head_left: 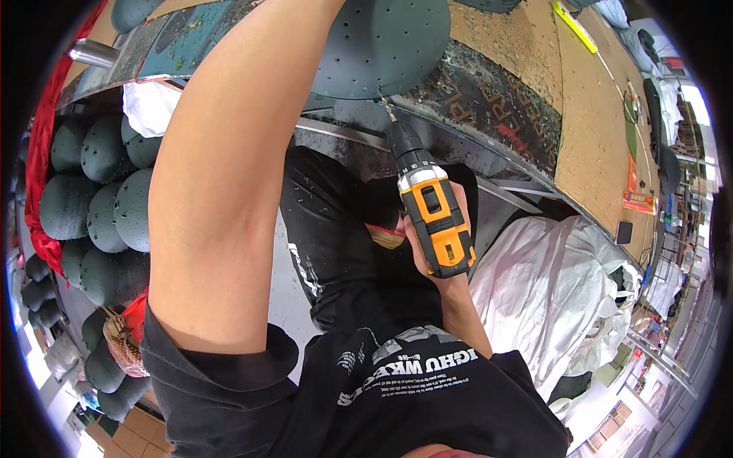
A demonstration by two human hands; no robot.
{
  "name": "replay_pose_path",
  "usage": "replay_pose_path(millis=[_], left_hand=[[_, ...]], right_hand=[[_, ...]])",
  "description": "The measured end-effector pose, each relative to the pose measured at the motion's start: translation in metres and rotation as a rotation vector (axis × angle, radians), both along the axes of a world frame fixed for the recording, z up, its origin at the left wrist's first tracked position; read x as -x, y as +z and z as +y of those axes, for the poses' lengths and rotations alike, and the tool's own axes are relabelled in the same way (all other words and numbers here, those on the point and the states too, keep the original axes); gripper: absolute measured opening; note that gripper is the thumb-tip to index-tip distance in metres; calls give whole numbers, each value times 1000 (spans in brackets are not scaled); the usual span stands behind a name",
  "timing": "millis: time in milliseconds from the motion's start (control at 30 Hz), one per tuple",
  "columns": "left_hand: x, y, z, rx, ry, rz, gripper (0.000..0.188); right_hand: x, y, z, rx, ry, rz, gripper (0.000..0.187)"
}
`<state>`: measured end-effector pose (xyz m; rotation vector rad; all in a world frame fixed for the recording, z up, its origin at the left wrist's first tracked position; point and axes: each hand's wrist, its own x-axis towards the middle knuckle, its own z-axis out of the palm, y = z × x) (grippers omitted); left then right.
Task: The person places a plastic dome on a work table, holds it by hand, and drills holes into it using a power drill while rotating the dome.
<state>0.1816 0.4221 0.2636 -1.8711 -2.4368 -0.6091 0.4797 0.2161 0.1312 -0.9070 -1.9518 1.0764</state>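
My right hand (pixel 416 233) grips an orange and black cordless drill (pixel 431 206). The drill bit points up and left at the rim of a round dark green perforated shell (pixel 382 42) lying on the workbench. My left arm (pixel 221 168) reaches up across the middle of the view toward that shell. The left hand itself is past the top edge and hidden.
Several stacked dark green domed shells (pixel 99 206) fill shelves at left, beside a red cloth (pixel 42 145). The wooden workbench (pixel 595 130) strewn with shavings runs to the right. A large white bag (pixel 550 282) sits below it at right.
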Motion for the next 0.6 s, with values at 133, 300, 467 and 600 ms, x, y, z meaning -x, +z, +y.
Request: replay_pose_path(millis=[133, 300, 467, 600], left_hand=[[0, 0, 4, 17, -13, 22, 49], [2, -2, 6, 7, -1, 10, 48], [0, -1, 4, 21, 9, 4, 48], [0, -1, 5, 20, 9, 9, 48]], right_hand=[[6, -3, -5, 267, -29, 130, 44], [5, -1, -5, 248, -3, 86, 36], [-1, 4, 4, -78, -38, -100, 43], [-14, 11, 4, 45, -49, -123, 34]])
